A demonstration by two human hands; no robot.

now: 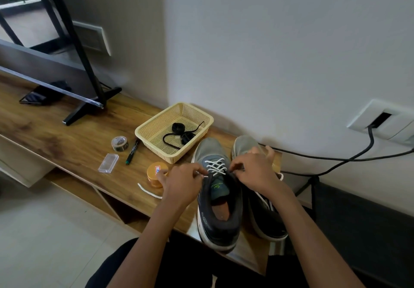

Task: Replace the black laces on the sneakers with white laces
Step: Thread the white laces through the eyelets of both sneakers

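Both hands meet over the laced part of one shoe (220, 220), which stands on the table (67, 135) between the forearms, toe pointing away. The left hand (181, 184) has its fingers curled, thumb and forefinger pinching the white lace (215, 167) at the shoe's left edge. The right hand (253, 173) pinches the same lace in the same way at the right edge. Between the two sets of fingertips the lace crosses the grey tongue in several rows, and below them the upper eyelets look unlaced. Under and beyond the right hand stands the second shoe (244, 146), touching the first; its lacing is hidden by that hand. Just outside the left hand sit an orange tin (156, 175) and a loose white strand (149, 191). Beyond the left hand is a basket (143, 130) holding the black laces (179, 134), coiled. Further left of it lie a marker (132, 152), a tape roll (119, 143) and a clear box (108, 163). A cable (336, 158) runs along the wall beyond the right hand.
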